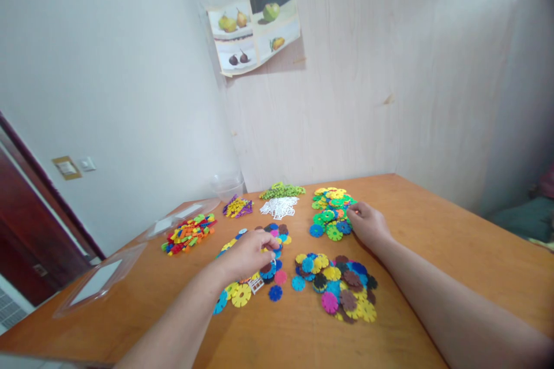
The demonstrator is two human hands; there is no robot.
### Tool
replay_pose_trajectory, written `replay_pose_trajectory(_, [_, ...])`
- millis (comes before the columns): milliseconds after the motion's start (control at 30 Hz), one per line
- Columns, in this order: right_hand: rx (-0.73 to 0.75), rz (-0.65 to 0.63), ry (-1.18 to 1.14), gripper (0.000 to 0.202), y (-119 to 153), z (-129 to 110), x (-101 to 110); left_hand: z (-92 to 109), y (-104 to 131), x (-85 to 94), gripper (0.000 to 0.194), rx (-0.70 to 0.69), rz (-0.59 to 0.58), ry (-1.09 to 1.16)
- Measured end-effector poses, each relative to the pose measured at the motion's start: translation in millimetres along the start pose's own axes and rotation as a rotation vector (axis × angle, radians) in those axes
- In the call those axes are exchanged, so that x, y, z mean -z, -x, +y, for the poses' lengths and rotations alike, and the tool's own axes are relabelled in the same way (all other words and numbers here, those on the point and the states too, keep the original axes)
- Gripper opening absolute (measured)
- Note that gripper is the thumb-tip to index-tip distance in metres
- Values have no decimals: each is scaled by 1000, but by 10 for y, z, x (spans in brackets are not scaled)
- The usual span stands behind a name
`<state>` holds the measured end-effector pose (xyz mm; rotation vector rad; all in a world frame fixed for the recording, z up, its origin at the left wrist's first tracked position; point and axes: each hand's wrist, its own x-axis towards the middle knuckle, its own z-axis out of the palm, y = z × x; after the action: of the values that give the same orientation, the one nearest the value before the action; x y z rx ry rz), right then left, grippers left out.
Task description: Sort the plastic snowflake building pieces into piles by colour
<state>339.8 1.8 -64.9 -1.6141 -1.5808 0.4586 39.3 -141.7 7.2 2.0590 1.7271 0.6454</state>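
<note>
My left hand (253,253) is over a pile of mixed flower-shaped plastic discs (241,295), its fingers curled and the thumb close to the fingertips. Whatever it may hold is too small to make out. A white lattice piece (256,284) lies on the near side of that pile. At the right edge of a pile of green, yellow and blue discs (334,233), my right hand (367,223) has its fingers pinched together. The fingertips meet the discs, and what is between them is hidden. Another mixed disc pile (348,300) spreads nearer, between my forearms.
Behind lie white lattice pieces (279,207), green pieces (282,190) and yellow-purple pieces (238,206). Small coloured blocks (189,234) are heaped at left. Clear plastic bags (98,281) and a transparent tub (227,185) stand along the wooden table's (433,230) left side.
</note>
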Motion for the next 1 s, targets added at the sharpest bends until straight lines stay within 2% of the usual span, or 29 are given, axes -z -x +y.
replay_pose_trajectory(100, [9, 6, 5, 28, 6, -6, 5, -71, 69, 61, 19, -91, -37, -193])
replay_pose_trajectory(233, [30, 16, 13, 29, 10, -5, 7, -123, 114, 67, 22, -78, -136, -346])
replay_pose_trajectory(333, [35, 19, 17, 29, 10, 3, 6, -126, 127, 62, 21, -73, -149, -375])
replay_pose_trajectory(467, [32, 18, 3, 28, 6, 15, -1, -151, 116, 45, 17, -65, -121, -327])
replay_pose_trajectory(633, [15, 7, 0, 27, -9, 25, -22, -197, 56, 5, 10, 60, -133, -50])
replay_pose_trajectory(800, [12, 14, 6, 26, -13, 17, -24, -6, -21, -64, 14, 95, -66, 116])
replay_pose_trajectory(1000, [23, 16, -18, 25, -5, 10, -16, 397, -133, -328, 17, 20, -121, 245])
